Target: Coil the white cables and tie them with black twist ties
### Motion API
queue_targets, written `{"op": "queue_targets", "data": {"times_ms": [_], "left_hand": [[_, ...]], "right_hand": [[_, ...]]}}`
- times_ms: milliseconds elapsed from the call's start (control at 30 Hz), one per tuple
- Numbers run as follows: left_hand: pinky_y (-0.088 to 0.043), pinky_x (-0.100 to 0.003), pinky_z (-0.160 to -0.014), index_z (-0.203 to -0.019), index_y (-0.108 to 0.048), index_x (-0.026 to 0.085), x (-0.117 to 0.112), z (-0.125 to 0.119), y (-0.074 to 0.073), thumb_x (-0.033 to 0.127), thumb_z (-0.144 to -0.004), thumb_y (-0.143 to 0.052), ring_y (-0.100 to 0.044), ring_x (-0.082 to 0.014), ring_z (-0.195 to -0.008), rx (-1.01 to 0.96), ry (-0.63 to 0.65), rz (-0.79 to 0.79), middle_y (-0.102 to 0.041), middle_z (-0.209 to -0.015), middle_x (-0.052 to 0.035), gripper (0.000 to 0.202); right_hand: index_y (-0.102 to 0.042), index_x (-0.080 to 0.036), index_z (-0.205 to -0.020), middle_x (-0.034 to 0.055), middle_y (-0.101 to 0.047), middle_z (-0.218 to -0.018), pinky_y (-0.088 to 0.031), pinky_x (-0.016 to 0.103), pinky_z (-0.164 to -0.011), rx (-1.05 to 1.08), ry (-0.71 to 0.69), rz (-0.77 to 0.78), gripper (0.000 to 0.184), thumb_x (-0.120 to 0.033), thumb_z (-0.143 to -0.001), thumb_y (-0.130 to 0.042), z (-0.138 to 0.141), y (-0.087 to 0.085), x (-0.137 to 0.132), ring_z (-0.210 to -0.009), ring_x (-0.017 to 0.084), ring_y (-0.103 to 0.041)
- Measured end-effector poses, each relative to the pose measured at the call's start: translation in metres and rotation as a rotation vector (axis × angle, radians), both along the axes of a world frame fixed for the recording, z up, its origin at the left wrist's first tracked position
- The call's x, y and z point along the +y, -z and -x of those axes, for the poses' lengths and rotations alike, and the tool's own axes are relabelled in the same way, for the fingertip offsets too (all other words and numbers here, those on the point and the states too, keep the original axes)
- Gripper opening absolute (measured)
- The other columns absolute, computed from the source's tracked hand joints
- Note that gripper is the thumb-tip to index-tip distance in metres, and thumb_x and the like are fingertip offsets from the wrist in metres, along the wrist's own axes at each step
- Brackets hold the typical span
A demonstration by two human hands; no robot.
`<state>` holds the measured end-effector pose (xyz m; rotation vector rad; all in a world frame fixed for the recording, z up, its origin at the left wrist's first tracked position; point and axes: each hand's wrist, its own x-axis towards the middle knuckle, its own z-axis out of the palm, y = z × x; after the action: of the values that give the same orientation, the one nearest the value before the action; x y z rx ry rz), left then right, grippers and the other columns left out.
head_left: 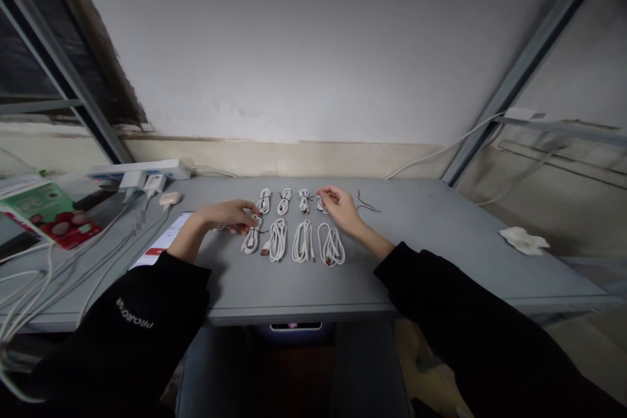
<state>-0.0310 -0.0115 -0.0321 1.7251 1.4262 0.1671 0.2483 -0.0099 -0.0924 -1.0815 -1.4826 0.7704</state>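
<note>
Two rows of white coiled cables lie on a grey table [441, 255], each bundled with a thin black tie. My left hand [228, 215] hovers over the front-left cable coil [251, 237], fingertips curled close to it. My right hand [340, 208] reaches to the back-right cable coil [322, 204], its fingertips pinched together at the coil's right side. Whether either hand holds a thin tie is too small to tell. Loose thin black ties [367, 202] lie to the right of the rows. Black sleeves cover both forearms.
A white power strip [142, 170] with plugged-in chargers sits at the table's back left. White cords trail over the left side. A lit phone [164, 241] lies under my left forearm. A red-and-green package [51, 215] sits far left, and a crumpled white cloth [524, 240] lies at the right.
</note>
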Motion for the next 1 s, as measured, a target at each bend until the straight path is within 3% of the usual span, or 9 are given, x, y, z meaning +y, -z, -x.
{"op": "queue_targets", "data": {"times_ms": [367,467,567,767,1000], "left_hand": [[-0.038,-0.025,-0.051,-0.086,-0.064,0.019,-0.008,-0.005,-0.001,0.041,-0.050,-0.075,-0.048,-0.0135,-0.055,-0.071,0.038,-0.043,-0.053,-0.058,0.0039,0.044],[-0.031,-0.024,-0.048,-0.083,-0.065,0.019,-0.008,-0.005,-0.003,0.043,-0.052,-0.074,-0.042,-0.0116,-0.050,-0.033,0.049,-0.078,-0.050,-0.056,0.0040,0.040],[-0.025,-0.024,-0.047,-0.079,-0.066,0.018,-0.004,-0.004,-0.001,0.046,-0.060,-0.068,-0.037,-0.0108,-0.048,-0.026,0.023,-0.210,-0.046,-0.053,0.0040,0.034],[-0.028,-0.027,-0.054,-0.068,-0.063,0.017,0.001,-0.017,0.009,0.056,-0.074,-0.054,-0.040,-0.0135,-0.055,0.053,-0.047,-0.617,-0.039,-0.054,0.0027,0.040],[-0.040,-0.041,-0.083,-0.066,-0.068,0.018,-0.021,-0.046,0.014,0.064,-0.080,-0.051,-0.056,-0.0287,-0.089,0.314,0.039,-0.851,-0.059,-0.071,-0.0103,0.051]], "right_hand": [[-0.059,-0.018,-0.083,-0.0007,-0.056,-0.065,-0.040,0.027,-0.058,-0.079,0.024,-0.078,0.014,-0.031,-0.086,-0.054,-0.002,0.004,0.002,-0.056,0.013,-0.052],[-0.060,-0.019,-0.083,-0.0009,-0.056,-0.064,-0.039,0.027,-0.056,-0.100,0.016,-0.082,0.016,-0.034,-0.086,-0.054,-0.003,0.005,0.004,-0.056,0.013,-0.053],[-0.060,-0.019,-0.083,-0.0001,-0.058,-0.065,-0.040,0.027,-0.058,-0.098,0.026,-0.110,0.020,-0.039,-0.085,-0.054,-0.004,0.005,0.004,-0.058,0.014,-0.054],[-0.062,-0.019,-0.083,-0.0006,-0.056,-0.063,-0.038,0.026,-0.054,-0.109,0.041,-0.124,0.022,-0.039,-0.084,-0.053,-0.004,0.005,0.003,-0.056,0.013,-0.050],[-0.063,-0.019,-0.085,-0.0012,-0.055,-0.062,-0.035,0.027,-0.054,-0.241,0.087,-0.166,0.021,-0.036,-0.086,-0.051,-0.003,0.003,-0.002,-0.053,0.013,-0.046]]}}
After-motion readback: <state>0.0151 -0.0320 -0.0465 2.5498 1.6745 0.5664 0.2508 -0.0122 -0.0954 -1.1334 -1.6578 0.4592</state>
